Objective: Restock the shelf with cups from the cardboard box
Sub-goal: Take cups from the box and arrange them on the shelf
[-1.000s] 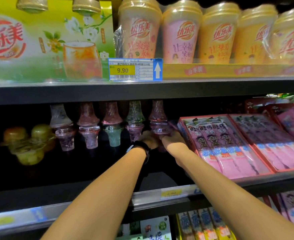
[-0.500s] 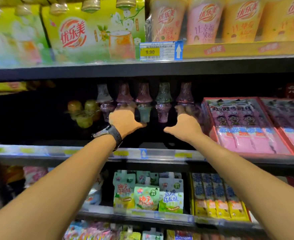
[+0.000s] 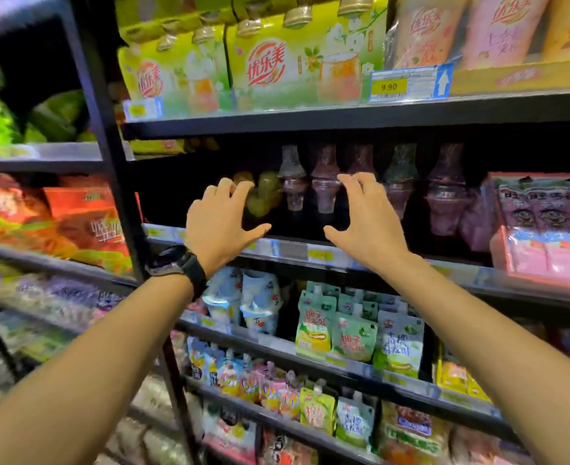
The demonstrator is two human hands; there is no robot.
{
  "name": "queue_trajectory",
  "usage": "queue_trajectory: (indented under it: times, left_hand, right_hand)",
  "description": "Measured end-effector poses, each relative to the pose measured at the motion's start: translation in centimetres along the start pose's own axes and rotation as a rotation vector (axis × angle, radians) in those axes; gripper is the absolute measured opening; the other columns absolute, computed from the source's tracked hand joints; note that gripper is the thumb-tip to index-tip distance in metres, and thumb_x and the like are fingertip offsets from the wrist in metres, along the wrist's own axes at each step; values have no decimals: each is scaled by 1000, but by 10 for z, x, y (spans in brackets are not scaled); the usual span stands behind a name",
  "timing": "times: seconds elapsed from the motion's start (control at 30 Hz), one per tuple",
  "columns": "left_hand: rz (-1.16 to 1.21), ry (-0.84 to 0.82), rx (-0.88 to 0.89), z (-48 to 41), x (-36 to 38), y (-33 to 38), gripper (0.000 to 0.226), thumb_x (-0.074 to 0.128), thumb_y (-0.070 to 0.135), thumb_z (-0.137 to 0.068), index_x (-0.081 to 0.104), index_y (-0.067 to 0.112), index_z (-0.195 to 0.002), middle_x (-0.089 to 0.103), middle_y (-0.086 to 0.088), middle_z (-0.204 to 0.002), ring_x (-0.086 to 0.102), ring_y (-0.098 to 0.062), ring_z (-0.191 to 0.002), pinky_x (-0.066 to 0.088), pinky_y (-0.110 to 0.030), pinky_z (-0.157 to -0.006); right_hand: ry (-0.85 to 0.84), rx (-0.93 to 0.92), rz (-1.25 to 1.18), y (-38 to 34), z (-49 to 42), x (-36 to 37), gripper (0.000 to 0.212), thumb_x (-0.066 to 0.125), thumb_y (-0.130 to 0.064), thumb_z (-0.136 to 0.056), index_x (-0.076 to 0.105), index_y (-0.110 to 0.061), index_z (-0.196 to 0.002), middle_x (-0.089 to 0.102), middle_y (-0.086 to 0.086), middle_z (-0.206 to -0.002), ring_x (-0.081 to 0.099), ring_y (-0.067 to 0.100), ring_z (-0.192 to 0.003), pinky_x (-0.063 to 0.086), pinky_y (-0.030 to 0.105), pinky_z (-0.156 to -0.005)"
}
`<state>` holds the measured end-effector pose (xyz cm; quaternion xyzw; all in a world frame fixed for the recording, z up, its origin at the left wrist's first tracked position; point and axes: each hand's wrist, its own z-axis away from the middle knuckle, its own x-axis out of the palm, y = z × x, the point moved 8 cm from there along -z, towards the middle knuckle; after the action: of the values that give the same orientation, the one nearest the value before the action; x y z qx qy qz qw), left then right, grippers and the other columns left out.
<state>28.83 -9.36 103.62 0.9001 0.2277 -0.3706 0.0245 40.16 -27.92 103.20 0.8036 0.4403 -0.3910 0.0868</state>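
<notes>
Both hands are raised in front of the middle shelf (image 3: 293,251), empty, with fingers spread wide and slightly curved. The left hand (image 3: 221,223) is level with the right hand (image 3: 365,219), and a gap lies between their thumbs.

A black shelving unit (image 3: 109,156) fills the view. On its top level stand yellow-green drink packs (image 3: 276,62). Orange bags (image 3: 85,223) lie in the bay to the left. A pink tray (image 3: 545,236) of packets sits at the right end of the middle shelf. Green and white pouches (image 3: 354,333) hang on the level below.

The cups (image 3: 446,193) stand in a row of five deep in the dark middle shelf, clear, with tall shaped lids. The right hand's fingertips (image 3: 347,179) overlap the third one; whether they touch it cannot be told. Round green items (image 3: 266,193) sit just left of the row, partly behind the left hand's fingers.

A yellow price tag (image 3: 389,87) reads 9.90 on the top shelf edge. A black watch (image 3: 176,260) is on the left wrist.
</notes>
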Motion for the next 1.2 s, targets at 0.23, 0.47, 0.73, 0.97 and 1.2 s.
queue_trajectory:
  times: [0.23,0.47,0.73,0.97,1.2]
  left_hand:
    - [-44,-97,13,122,19,-100,70,64,55,-84,46,13,-138,50,-12,-121,50,-34,-98,48,-43,-69]
    - [-9,-460,-39,250,117,-199,73,62,61,-84,38,20,-139,44,-12,-129,46,-36,-114,48,-51,-84]
    - [33,-874,13,415,269,-219,78,59,64,-80,35,21,-141,42,-12,-137,44,-38,-122,46,-55,-90]
    - [73,-1136,11,572,395,-198,73,54,58,-85,33,19,-144,39,-11,-141,42,-35,-122,43,-47,-89]
    - [67,-1263,79,734,535,-161,79,55,62,-82,28,20,-143,42,-9,-131,45,-34,-113,47,-48,-87]
  right_hand:
    - [58,-241,-199,-114,83,82,72,69,-26,-82,35,-14,-144,32,8,-148,34,27,-135,48,38,-95]
    - [-376,-161,-83,-189,169,255,86,76,-32,-75,31,-8,-145,32,14,-146,36,36,-131,46,45,-98]
    - [-884,73,106,-185,322,409,93,75,-42,-75,26,-9,-147,32,16,-143,35,36,-130,43,45,-100]
    - [-1155,198,154,-135,467,531,90,69,-44,-79,20,-16,-150,25,12,-150,28,32,-138,35,39,-107]
    - [-1231,39,182,-97,596,684,78,73,-39,-74,32,-15,-136,29,10,-137,33,30,-126,38,38,-97]
